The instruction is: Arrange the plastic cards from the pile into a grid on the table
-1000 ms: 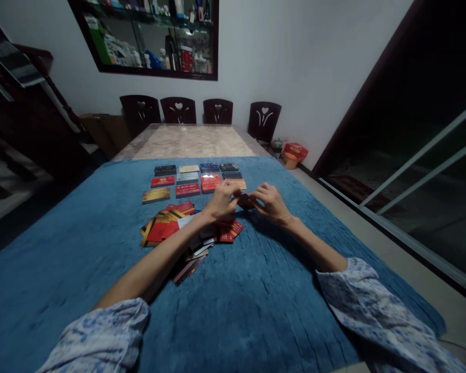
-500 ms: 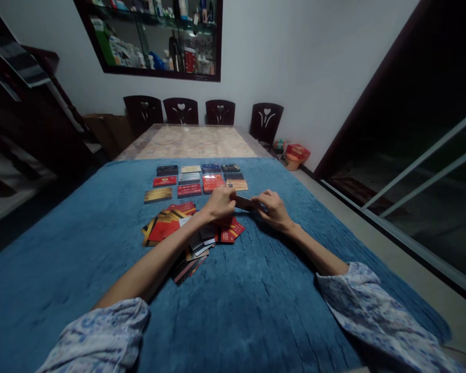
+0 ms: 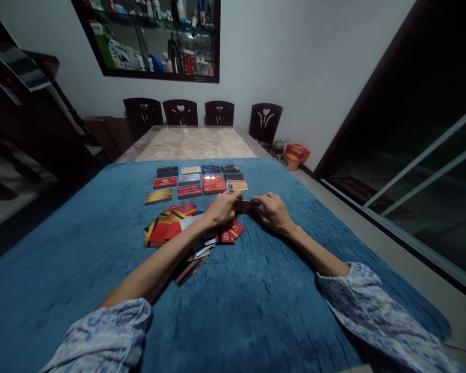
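Note:
A dark stack of cards (image 3: 246,206) is pinched by its ends between my two hands, a little above the blue cloth. My left hand (image 3: 223,208) grips its left end and my right hand (image 3: 273,212) its right end; fingers on both are closed. Under my left forearm lies a loose, fanned pile of red, gold, white and dark cards (image 3: 166,228), partly hidden by the arm. Just beyond, neat card stacks stand in rows, among them a gold stack (image 3: 158,196), a red stack (image 3: 213,184) and an orange-and-black stack (image 3: 236,185).
The blue cloth (image 3: 233,311) covers the near part of the table, with bare marbled tabletop (image 3: 198,142) behind it. Several dark chairs (image 3: 180,112) line the far side. An orange bin (image 3: 292,161) stands on the floor at right, near a glass door.
The stack of cards between my hands has turned from slanting down rightward to nearly level. My left hand has dropped slightly; the laid-out stacks stay in place.

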### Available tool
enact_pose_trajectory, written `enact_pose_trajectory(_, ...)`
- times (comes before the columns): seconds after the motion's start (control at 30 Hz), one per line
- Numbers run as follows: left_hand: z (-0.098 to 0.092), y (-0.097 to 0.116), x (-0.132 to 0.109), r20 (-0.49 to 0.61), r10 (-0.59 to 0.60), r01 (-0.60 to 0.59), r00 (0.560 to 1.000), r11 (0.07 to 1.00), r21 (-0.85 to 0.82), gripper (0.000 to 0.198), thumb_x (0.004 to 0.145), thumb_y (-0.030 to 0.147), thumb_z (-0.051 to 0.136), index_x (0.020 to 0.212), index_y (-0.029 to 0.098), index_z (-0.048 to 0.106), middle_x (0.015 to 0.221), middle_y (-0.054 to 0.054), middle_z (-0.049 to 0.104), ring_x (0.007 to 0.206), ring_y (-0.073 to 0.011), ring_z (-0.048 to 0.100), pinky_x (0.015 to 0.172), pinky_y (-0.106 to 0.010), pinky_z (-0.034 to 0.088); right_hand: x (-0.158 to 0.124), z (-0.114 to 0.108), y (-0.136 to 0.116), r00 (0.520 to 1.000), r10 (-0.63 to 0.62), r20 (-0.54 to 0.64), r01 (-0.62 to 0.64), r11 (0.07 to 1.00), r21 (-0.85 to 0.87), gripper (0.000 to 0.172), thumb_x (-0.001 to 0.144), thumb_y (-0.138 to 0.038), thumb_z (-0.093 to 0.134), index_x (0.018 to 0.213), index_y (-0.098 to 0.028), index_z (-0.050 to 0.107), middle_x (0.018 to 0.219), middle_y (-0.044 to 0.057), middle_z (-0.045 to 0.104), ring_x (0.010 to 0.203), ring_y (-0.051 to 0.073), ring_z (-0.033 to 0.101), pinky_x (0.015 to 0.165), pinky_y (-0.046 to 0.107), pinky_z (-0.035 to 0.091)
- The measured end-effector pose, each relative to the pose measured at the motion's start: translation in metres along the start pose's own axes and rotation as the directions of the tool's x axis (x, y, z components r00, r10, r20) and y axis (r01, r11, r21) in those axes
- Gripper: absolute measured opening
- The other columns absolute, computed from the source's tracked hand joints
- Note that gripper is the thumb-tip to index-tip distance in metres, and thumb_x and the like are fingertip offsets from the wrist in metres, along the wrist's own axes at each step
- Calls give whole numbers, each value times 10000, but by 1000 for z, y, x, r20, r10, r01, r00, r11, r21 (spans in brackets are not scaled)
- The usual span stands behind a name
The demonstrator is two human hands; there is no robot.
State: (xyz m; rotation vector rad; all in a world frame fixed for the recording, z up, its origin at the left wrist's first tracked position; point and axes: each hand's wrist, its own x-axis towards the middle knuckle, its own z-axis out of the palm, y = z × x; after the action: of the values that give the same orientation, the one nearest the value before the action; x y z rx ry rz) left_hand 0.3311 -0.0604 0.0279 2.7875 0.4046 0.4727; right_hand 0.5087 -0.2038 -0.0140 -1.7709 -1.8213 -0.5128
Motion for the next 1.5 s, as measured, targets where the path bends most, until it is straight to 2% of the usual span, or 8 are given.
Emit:
enact_pose_trajectory(0.2, 1, 5, -3, 31, -4, 0, 1000, 993, 119, 498, 803, 48, 569, 1280, 191, 586, 1076, -122, 690, 1060, -300, 611, 900, -381, 454, -5, 6, 2, 1000, 9, 20, -7, 996, -94, 290, 975, -266, 540, 1227, -220, 674, 923, 101, 721, 854, 256, 550, 758, 364, 376)
enact_pose_trajectory(0.37, 4, 6, -4, 52, -39, 29, 998, 982, 185, 455, 858, 85, 516, 1295, 201, 563, 1092, -115, 716, 1060, -305, 613, 934, -414, 435, -7, 7, 0, 997, 35, 72, -24, 990, -142, 406, 949, -272, 538, 1340, -216, 632, 929, 94, 692, 865, 245, 547, 776, 350, 367)
enact_pose_trajectory(0.5, 5, 8, -4, 73, -81, 67, 994, 982, 177, 422, 896, 97, 454, 1295, 201, 544, 1117, -113, 719, 1052, -294, 622, 915, -416, 436, -5, 4, -3, 987, 67, 148, -43, 986, -159, 496, 917, -279, 545, 1395, -157, 593, 1016, 126, 659, 929, 258, 542, 802, 352, 375)
enact_pose_trajectory(0.7, 5, 7, -1, 74, -130, 120, 989, 985, 127, 436, 865, 121, 511, 1292, 203, 538, 1182, -115, 705, 1135, -305, 608, 924, -431, 430, -1, 0, -2, 975, 80, 205, -44, 984, -174, 600, 911, -337, 543, 1469, -117, 521, 1110, 164, 624, 978, 281, 520, 810, 368, 380)
enact_pose_trajectory(0.8, 3, 6, 0, 84, -142, 134, 986, 986, 100, 403, 862, 175, 549, 1265, 192, 562, 1190, -123, 699, 1144, -317, 603, 916, -437, 435, 1, -2, 0, 969, 74, 237, -32, 984, -176, 602, 923, -373, 537, 1474, -132, 513, 1114, 164, 629, 989, 288, 514, 815, 375, 373)
enact_pose_trajectory(1.03, -9, 7, 2, 148, -146, 132, 978, 986, 100, 478, 807, 191, 605, 1283, 172, 562, 1268, -147, 660, 1200, -339, 562, 942, -465, 426, 9, -9, 0, 957, 77, 281, -29, 985, -171, 576, 951, -465, 516, 1435, -153, 536, 1142, 166, 656, 1028, 302, 506, 828, 382, 364)
enact_pose_trajectory(1.27, -9, 2, 2, 168, -124, 102, 978, 986, 133, 408, 822, 226, 598, 1228, 186, 592, 1250, -143, 636, 1199, -339, 532, 944, -475, 416, 14, -16, -1, 948, 92, 306, -37, 983, -181, 553, 924, -503, 564, 1377, -189, 596, 1202, 167, 617, 1062, 307, 499, 813, 386, 395)
enact_pose_trajectory(1.5, -19, 3, -4, 172, -107, 74, 979, 979, 188, 345, 852, 243, 586, 1189, 174, 613, 1305, -164, 567, 1245, -347, 492, 971, -525, 416, 20, -17, 0, 945, 29, 324, 11, 993, -121, 531, 922, -497, 543, 1363, -211, 614, 1225, 173, 612, 1074, 324, 482, 827, 425, 417)
